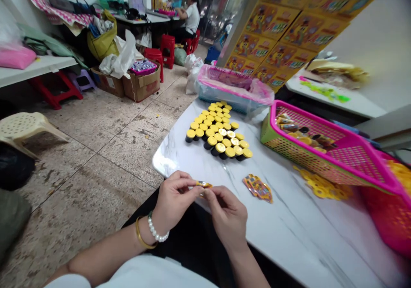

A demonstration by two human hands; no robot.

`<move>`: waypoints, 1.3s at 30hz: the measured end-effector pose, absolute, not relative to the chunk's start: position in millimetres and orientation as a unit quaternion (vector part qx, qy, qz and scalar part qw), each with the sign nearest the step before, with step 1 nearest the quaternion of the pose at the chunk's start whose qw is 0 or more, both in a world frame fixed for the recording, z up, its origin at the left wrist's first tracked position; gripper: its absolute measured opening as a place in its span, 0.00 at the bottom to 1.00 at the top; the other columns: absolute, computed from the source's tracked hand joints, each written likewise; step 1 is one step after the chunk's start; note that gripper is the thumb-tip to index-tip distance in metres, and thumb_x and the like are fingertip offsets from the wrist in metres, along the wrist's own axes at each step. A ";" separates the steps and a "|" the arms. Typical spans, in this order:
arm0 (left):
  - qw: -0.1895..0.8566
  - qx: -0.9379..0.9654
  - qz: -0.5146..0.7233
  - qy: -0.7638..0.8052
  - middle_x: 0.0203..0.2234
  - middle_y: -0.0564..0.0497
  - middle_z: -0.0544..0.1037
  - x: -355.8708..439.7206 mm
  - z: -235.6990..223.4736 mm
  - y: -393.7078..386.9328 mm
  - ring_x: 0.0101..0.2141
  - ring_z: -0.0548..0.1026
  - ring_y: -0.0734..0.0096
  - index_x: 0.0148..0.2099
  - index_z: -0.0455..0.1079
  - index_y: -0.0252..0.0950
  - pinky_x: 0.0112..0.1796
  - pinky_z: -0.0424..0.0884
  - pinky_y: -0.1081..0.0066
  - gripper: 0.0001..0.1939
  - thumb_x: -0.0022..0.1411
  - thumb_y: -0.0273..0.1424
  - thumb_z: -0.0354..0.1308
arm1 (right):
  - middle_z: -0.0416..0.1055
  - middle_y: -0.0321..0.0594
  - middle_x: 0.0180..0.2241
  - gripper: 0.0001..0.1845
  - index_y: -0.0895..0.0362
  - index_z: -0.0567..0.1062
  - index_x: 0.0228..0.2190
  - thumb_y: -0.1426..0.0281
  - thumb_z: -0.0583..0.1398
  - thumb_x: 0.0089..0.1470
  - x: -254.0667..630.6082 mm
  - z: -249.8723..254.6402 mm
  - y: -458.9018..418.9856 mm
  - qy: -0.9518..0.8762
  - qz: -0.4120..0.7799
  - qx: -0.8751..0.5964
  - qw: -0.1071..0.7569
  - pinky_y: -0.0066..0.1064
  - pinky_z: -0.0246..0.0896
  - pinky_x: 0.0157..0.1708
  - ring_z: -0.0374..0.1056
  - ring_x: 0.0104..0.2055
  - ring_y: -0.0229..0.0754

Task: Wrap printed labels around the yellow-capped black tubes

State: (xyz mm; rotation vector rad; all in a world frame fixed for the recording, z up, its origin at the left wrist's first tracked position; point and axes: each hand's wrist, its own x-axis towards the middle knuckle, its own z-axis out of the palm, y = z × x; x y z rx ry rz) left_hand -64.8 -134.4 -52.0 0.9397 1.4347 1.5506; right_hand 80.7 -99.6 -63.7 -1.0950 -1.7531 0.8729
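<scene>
My left hand (pixel 175 196), with a pearl bracelet and a gold bangle at the wrist, pinches a small shiny yellow printed piece (pixel 204 184) over the table's front edge. The fingertips of my right hand (pixel 226 211) are closed at the same piece, just below it. Whether it is a label or a small packet I cannot make out. To the right of my hands lies a small pile of colourful printed pieces (pixel 257 188). Beyond them stand several black containers with yellow lids (pixel 220 137), grouped closely on the white marbled table (pixel 276 232).
A pink-and-green basket (pixel 289 144) holding brown and yellow items stands at the right, with yellow rings (pixel 321 185) beside it. Behind the lidded containers sits a plastic-lined blue basket (pixel 234 95). Stacked yellow boxes (pixel 272 31) rise behind. A person (pixel 192 16) sits at a far table.
</scene>
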 end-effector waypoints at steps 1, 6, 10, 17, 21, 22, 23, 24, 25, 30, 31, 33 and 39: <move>0.395 0.376 0.612 0.572 0.29 0.47 0.76 -66.3 -51.4 -133.9 0.29 0.73 0.72 0.30 0.83 0.35 0.30 0.69 0.74 0.06 0.53 0.33 0.68 | 0.76 0.34 0.26 0.09 0.54 0.79 0.29 0.68 0.63 0.61 79.9 -62.1 -99.0 -0.720 0.338 -0.431 0.427 0.27 0.65 0.29 0.71 0.28 0.37; 0.487 0.310 0.584 0.570 0.19 0.50 0.76 -75.4 -40.9 -126.9 0.17 0.66 0.79 0.31 0.81 0.32 0.19 0.61 0.76 0.10 0.52 0.35 0.69 | 0.72 0.33 0.23 0.10 0.55 0.77 0.28 0.70 0.61 0.63 79.8 -39.9 -83.8 -0.804 0.241 -0.361 0.408 0.26 0.61 0.25 0.66 0.24 0.34; 0.587 0.251 0.582 0.504 0.19 0.51 0.77 -81.2 -27.6 -104.4 0.11 0.62 0.82 0.33 0.74 0.32 0.14 0.51 0.79 0.14 0.53 0.38 0.69 | 0.74 0.40 0.29 0.10 0.57 0.80 0.37 0.64 0.62 0.63 96.0 -23.2 -36.2 -0.842 0.065 -0.359 0.396 0.31 0.66 0.31 0.69 0.29 0.40; 0.673 0.195 0.566 0.435 0.25 0.47 0.80 -78.9 -21.4 -58.6 0.12 0.62 0.87 0.36 0.75 0.27 0.13 0.46 0.82 0.10 0.54 0.28 0.68 | 0.73 0.48 0.35 0.12 0.59 0.80 0.38 0.64 0.65 0.54 115.8 -33.8 38.1 -0.872 -0.147 -0.397 0.246 0.41 0.69 0.38 0.69 0.38 0.52; 0.691 0.167 0.558 0.428 0.30 0.41 0.82 -78.8 -24.9 -56.0 0.14 0.61 0.89 0.35 0.75 0.25 0.13 0.45 0.84 0.08 0.58 0.27 0.66 | 0.72 0.46 0.35 0.08 0.57 0.76 0.33 0.67 0.65 0.50 117.3 -31.6 32.6 -0.866 -0.056 -0.399 0.297 0.42 0.68 0.40 0.69 0.39 0.51; 0.694 0.155 0.558 0.428 0.30 0.40 0.82 -79.2 -25.3 -55.9 0.14 0.61 0.90 0.34 0.75 0.24 0.13 0.45 0.84 0.07 0.58 0.26 0.66 | 0.72 0.45 0.34 0.09 0.56 0.75 0.34 0.67 0.65 0.49 118.4 -28.6 29.3 -0.852 -0.002 -0.409 0.327 0.41 0.68 0.38 0.69 0.37 0.49; 0.695 0.140 0.560 0.428 0.30 0.41 0.81 -79.6 -25.4 -55.3 0.14 0.61 0.90 0.35 0.75 0.24 0.13 0.44 0.84 0.06 0.59 0.25 0.65 | 0.72 0.43 0.34 0.10 0.55 0.74 0.34 0.66 0.66 0.49 119.7 -25.1 25.9 -0.829 0.069 -0.422 0.361 0.40 0.67 0.36 0.69 0.35 0.47; 0.696 0.125 0.562 0.429 0.29 0.43 0.81 -79.5 -25.2 -54.2 0.14 0.60 0.90 0.34 0.74 0.25 0.13 0.44 0.84 0.05 0.59 0.24 0.64 | 0.72 0.41 0.33 0.12 0.55 0.74 0.36 0.65 0.66 0.49 121.0 -21.6 22.7 -0.796 0.152 -0.433 0.395 0.38 0.67 0.34 0.69 0.33 0.44; 0.696 0.112 0.565 0.429 0.28 0.44 0.80 -78.9 -24.7 -52.8 0.13 0.59 0.90 0.34 0.74 0.25 0.13 0.44 0.85 0.04 0.60 0.23 0.64 | 0.73 0.39 0.32 0.14 0.54 0.75 0.38 0.65 0.67 0.49 122.0 -18.4 19.8 -0.756 0.242 -0.439 0.422 0.36 0.67 0.32 0.68 0.30 0.42; 0.696 0.078 0.579 0.417 0.23 0.50 0.77 -68.1 -20.7 -43.5 0.12 0.59 0.90 0.34 0.70 0.28 0.12 0.45 0.86 0.05 0.63 0.22 0.62 | 0.76 0.36 0.31 0.19 0.53 0.79 0.44 0.64 0.69 0.49 120.2 -12.3 9.1 -0.615 0.550 -0.375 0.422 0.34 0.70 0.31 0.70 0.28 0.38; 0.697 0.075 0.583 0.412 0.22 0.51 0.75 -65.6 -19.9 -42.0 0.12 0.59 0.90 0.33 0.69 0.29 0.12 0.45 0.86 0.05 0.62 0.22 0.62 | 0.77 0.37 0.31 0.17 0.53 0.80 0.42 0.64 0.69 0.49 119.3 -12.9 8.1 -0.611 0.566 -0.363 0.418 0.34 0.71 0.32 0.71 0.28 0.39; 0.705 0.069 0.587 0.393 0.20 0.54 0.73 -61.6 -19.0 -39.6 0.12 0.58 0.90 0.32 0.68 0.30 0.12 0.45 0.86 0.07 0.62 0.22 0.62 | 0.78 0.38 0.32 0.15 0.54 0.81 0.40 0.64 0.70 0.48 118.1 -14.7 7.2 -0.613 0.563 -0.362 0.420 0.34 0.72 0.34 0.73 0.30 0.39; 0.731 0.046 0.579 0.358 0.22 0.56 0.72 -56.2 -19.7 -35.7 0.12 0.57 0.91 0.32 0.66 0.30 0.11 0.45 0.87 0.08 0.64 0.20 0.59 | 0.81 0.40 0.37 0.14 0.54 0.80 0.39 0.63 0.69 0.50 119.0 -19.9 5.1 -0.644 0.463 -0.393 0.465 0.40 0.75 0.44 0.77 0.39 0.44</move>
